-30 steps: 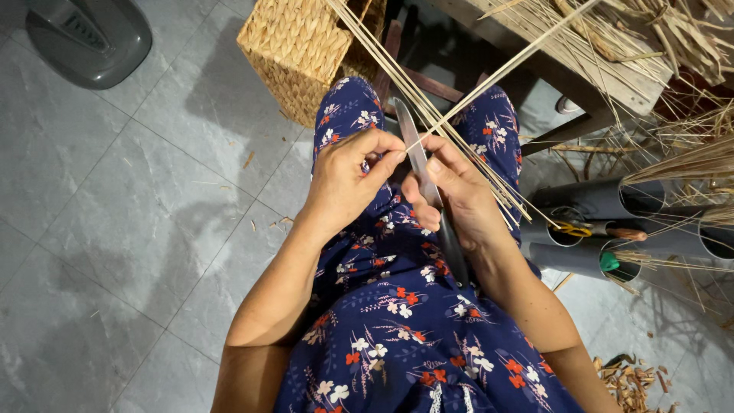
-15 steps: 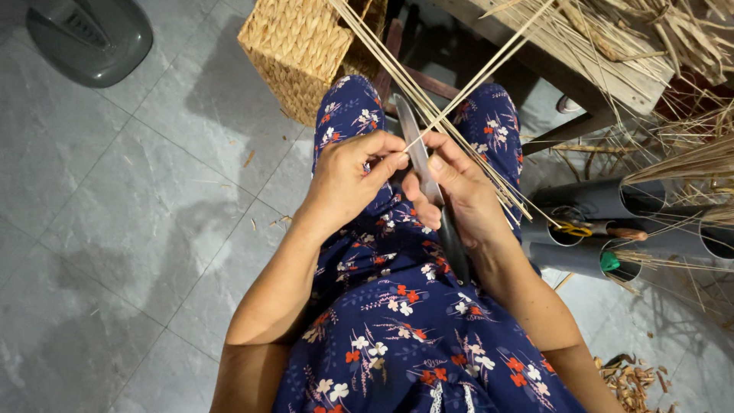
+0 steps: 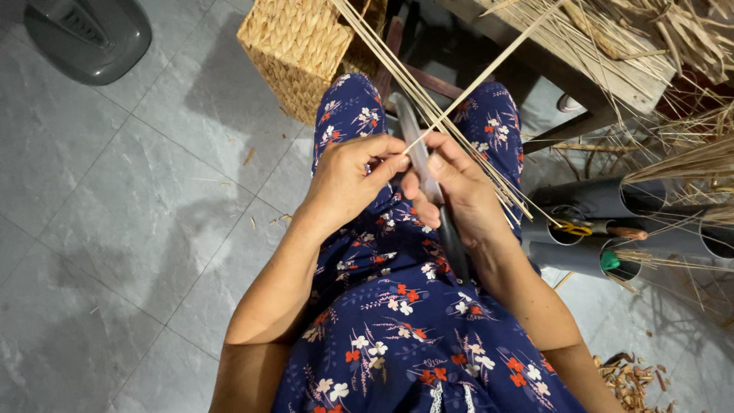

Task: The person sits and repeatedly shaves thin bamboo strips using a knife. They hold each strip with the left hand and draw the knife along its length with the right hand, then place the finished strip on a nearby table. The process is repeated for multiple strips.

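View: one camera, worn on the person's head. Direction: looks steeply down over the person's own lap and forearms to the grey tiled floor [image 3: 115,222]. Distance: close; the left hand [image 3: 348,183] and right hand [image 3: 459,195] sit near the middle of the frame, the arms running out at the bottom edge. Orientation: the knees point to the top of the frame. Upper edge takes in a woven basket [image 3: 294,46] ahead of the knees; right edge takes in dark tubes [image 3: 589,203] lying on their sides. Shared field: none, as there is no second view.
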Demonstrator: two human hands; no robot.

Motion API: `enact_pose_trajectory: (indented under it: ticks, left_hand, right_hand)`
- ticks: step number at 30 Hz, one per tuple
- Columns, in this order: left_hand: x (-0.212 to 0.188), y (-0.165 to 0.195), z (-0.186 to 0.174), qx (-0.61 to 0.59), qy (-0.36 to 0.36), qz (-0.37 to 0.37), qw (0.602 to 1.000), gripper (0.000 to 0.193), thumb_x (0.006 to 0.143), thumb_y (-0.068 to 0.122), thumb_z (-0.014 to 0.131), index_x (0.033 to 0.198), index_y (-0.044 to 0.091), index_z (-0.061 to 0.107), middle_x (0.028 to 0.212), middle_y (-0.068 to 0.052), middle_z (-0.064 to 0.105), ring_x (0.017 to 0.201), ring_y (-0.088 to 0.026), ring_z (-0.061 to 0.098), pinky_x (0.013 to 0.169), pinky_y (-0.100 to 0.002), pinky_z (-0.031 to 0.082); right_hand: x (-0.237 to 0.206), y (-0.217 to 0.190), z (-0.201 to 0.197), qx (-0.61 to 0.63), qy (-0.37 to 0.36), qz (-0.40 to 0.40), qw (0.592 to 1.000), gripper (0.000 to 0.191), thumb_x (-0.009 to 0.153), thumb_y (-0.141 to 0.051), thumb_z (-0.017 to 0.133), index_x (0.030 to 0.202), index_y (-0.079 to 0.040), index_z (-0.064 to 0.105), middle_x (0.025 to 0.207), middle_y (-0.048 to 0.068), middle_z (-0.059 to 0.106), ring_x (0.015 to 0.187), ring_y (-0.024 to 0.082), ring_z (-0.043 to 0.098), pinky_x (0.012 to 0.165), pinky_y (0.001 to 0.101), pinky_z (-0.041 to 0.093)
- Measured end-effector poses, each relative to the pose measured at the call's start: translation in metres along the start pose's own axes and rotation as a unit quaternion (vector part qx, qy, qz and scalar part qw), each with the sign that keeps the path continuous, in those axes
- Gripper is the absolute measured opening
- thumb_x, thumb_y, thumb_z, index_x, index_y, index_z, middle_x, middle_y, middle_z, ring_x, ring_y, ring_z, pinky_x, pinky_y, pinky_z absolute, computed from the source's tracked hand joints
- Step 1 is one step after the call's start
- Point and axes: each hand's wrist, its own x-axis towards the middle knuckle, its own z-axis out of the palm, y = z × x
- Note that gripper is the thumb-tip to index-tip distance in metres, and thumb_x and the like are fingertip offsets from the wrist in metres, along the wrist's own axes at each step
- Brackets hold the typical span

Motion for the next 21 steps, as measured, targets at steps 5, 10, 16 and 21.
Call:
enact_pose_trajectory:
  ticks: [5, 10, 16, 21]
  left_hand:
    - [0.001, -0.001, -0.006, 0.020, -0.033, -0.057, 0.998, 0.012, 0.093, 0.017, 0.072, 0.102, 0.010, 0.076, 0.085, -0.005, 0.076, 0.068, -0.016, 0.073, 0.061, -0.030, 0.055]
    - [0.000, 0.001, 0.002, 0.059, 0.019, 0.027, 0.998, 0.010, 0.095, 0.016, 0.074, 0.101, 0.009, 0.076, 0.085, -0.007, 0.075, 0.072, -0.019, 0.071, 0.063, -0.032, 0.054]
    - [0.001, 0.000, 0.001, -0.021, -0.020, -0.002, 1.000, 0.016, 0.095, 0.014, 0.069, 0.109, 0.008, 0.072, 0.094, -0.007, 0.076, 0.083, -0.019, 0.077, 0.072, -0.030, 0.060]
    - [0.001, 0.001, -0.003, 0.037, -0.036, -0.023, 0.998, 0.012, 0.095, 0.017, 0.070, 0.103, 0.010, 0.076, 0.089, -0.006, 0.077, 0.077, -0.020, 0.077, 0.065, -0.032, 0.057]
  right_hand:
    - [-0.004, -0.013, -0.005, -0.027, 0.024, -0.043, 0.998, 0.035, 0.110, -0.026, 0.051, 0.137, -0.004, 0.048, 0.085, 0.017, 0.065, 0.051, 0.014, 0.049, 0.045, 0.0248, 0.041]
    - [-0.002, -0.002, -0.002, -0.017, 0.019, -0.020, 0.999, 0.034, 0.108, -0.026, 0.051, 0.134, -0.004, 0.046, 0.085, 0.017, 0.065, 0.050, 0.015, 0.052, 0.043, 0.0258, 0.042]
    - [0.000, 0.000, -0.005, -0.016, 0.004, -0.023, 1.000, 0.032, 0.110, -0.025, 0.052, 0.132, -0.002, 0.047, 0.085, 0.017, 0.065, 0.049, 0.014, 0.052, 0.042, 0.0254, 0.041]
    - [-0.002, -0.008, -0.008, -0.019, 0.017, -0.050, 0.998, 0.031, 0.110, -0.025, 0.052, 0.131, -0.004, 0.046, 0.086, 0.017, 0.065, 0.051, 0.015, 0.053, 0.044, 0.0256, 0.042]
